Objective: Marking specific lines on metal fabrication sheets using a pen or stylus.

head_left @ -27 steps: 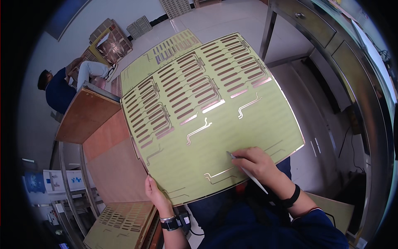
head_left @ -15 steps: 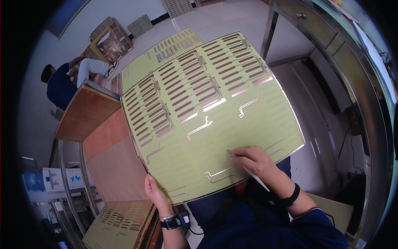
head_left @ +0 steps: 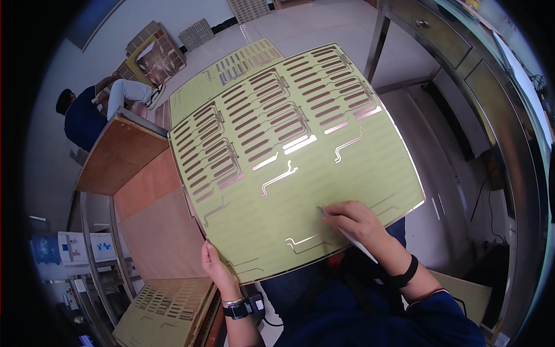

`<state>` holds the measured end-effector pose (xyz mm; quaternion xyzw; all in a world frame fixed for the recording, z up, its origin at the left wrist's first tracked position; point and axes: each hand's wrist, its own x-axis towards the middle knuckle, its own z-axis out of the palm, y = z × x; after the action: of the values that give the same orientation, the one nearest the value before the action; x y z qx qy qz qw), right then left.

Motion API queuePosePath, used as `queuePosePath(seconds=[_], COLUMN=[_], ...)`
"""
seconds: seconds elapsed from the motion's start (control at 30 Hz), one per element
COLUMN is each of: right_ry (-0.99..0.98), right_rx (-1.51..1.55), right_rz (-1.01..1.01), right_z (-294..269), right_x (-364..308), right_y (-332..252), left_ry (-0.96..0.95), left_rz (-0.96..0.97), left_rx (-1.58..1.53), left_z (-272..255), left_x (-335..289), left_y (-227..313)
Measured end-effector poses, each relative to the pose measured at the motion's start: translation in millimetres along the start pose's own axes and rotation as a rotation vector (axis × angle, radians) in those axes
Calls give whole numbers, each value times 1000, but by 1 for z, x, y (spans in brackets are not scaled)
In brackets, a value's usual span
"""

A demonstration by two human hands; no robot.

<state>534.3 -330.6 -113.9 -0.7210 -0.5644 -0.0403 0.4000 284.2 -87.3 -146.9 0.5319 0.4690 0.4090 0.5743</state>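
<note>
Yellow-green with copper-coloured slots, a large thin board (head_left: 306,179) fills the middle of the head view, tilted sideways, its near edge over the person's lap. At its lower left corner, the left hand (head_left: 216,269) has its thumb on top and its fingers curled in close, pinching the board's edge; how far the fingers reach underneath cannot be seen. The left forearm rises almost straight from the lower edge of the view, with a silver bangle (head_left: 233,302) and a black wristband (head_left: 236,312) around the wrist. Over the plain lower part of the board, the right hand (head_left: 358,222) is drawn together around a slim, pale pen-like tool (head_left: 361,248), pinching it near its dark tip between thumb and fingers. The handle slants back beneath the palm toward the person's body; the tip is at the board's surface, though whether it touches cannot be told. The right forearm comes in from the lower right, pointing up and to the left, with another black band (head_left: 409,272) at its wrist. Beyond the far edge lies a second board (head_left: 191,92) of the same colour, and more patterned boards (head_left: 165,312) are stacked at the lower left.
</note>
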Motion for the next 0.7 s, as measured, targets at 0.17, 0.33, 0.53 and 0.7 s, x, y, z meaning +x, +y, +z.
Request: queuePosePath(seconds=[0.17, 0.33, 0.53, 0.7], right_ry=[71, 359, 169, 111], right_rx=[96, 230, 79, 48], right_rz=[146, 402, 247, 103], right_z=[-4, -31, -51, -46], right_x=[-1, -5, -33, -41], right_y=[0, 9, 10, 8], left_ry=[-2, -14, -19, -45], left_rz=[-3, -21, 13, 47], left_rx=[22, 37, 95, 106], left_z=[2, 3, 5, 7], left_x=[0, 0, -1, 1], left_y=[-1, 7, 9, 10])
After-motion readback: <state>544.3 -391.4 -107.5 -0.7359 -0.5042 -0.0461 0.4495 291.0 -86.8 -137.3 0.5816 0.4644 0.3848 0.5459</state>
